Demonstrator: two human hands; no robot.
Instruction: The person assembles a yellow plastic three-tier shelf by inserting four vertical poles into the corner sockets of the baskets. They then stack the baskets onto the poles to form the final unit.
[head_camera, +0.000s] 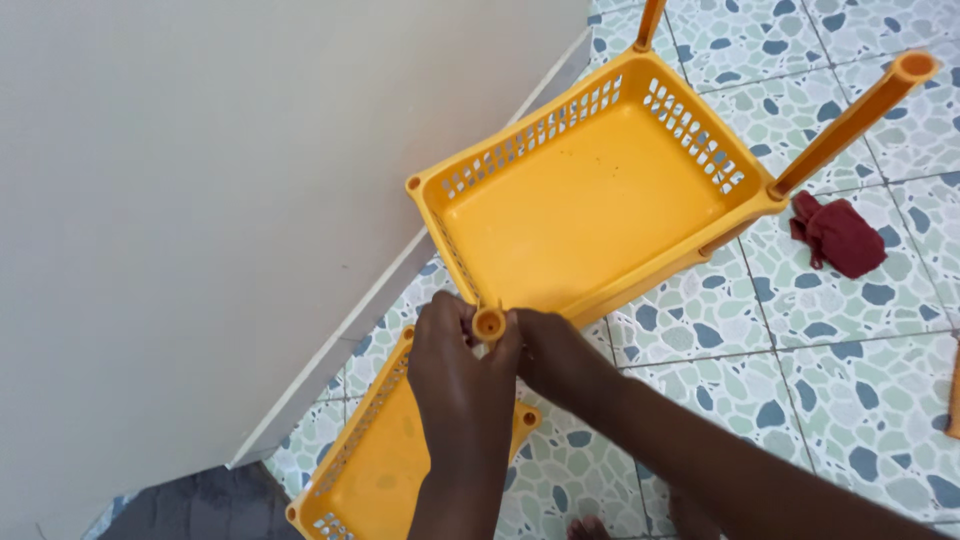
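Head view: both hands, left hand (462, 370), right hand (552, 352), apparently grip orange tube (489, 324); pebble-tile floor (820, 370), white wall (200, 200)

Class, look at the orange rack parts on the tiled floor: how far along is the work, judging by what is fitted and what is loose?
Done: the upper orange tray already carries posts, one at its far-right corner. In hand: the left hand and right hand grip an orange tube at the tray's near corner. Left: its left corner socket looks empty, and a second tray lies apart below.
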